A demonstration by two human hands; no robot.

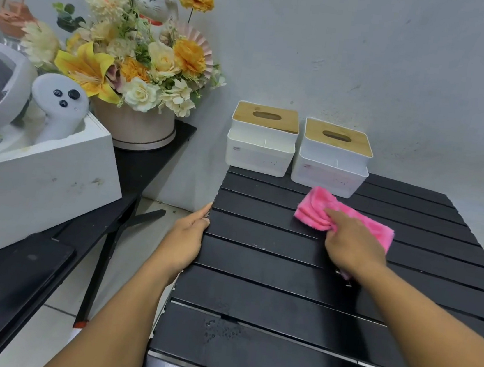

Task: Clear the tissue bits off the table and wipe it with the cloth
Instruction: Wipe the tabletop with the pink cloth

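Right grip (pixel 352 245): fingers curled, bunching pink cloth (pixel 317 206) against counter (pixel 267 293), toward far edge.
Left grip (pixel 187 234): fingers straight, resting on counter's left edge.
Tissue boxes (pixel 262 138): 2, far edge, just beyond cloth.

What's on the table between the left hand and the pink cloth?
Only bare black table slats between left hand and cloth, in the head view.

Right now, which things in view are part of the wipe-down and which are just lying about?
In the job: pink cloth, black slatted table, right hand gripping it, left hand on table edge.
Lying about: tissue boxes, flower arrangement, cat figurine, white controller.
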